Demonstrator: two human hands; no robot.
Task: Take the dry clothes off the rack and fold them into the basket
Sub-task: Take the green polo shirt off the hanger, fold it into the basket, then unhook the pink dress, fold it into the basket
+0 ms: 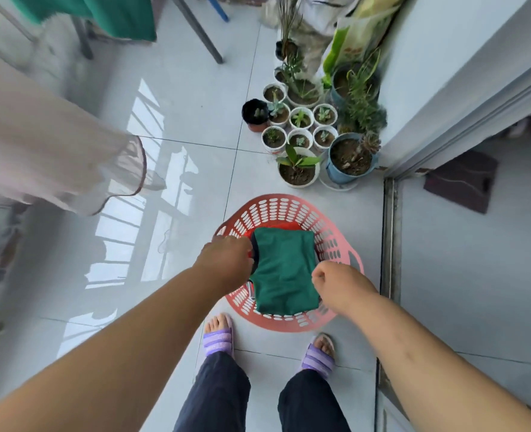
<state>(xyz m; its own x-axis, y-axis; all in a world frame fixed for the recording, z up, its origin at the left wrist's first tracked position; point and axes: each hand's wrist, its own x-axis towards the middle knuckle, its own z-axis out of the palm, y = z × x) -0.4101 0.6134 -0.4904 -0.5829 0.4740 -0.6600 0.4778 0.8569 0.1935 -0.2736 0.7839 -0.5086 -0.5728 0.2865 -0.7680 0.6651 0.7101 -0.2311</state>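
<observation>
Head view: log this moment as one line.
phase: placing; folded dark-green garment: in round red plastic basket; left hand: grips its left edge; right hand: curled at right edge, grip unclear

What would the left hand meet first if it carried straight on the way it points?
Most likely the left edge of the folded green garment in the red basket. The left hand may be touching it; depth is unclear.
</observation>
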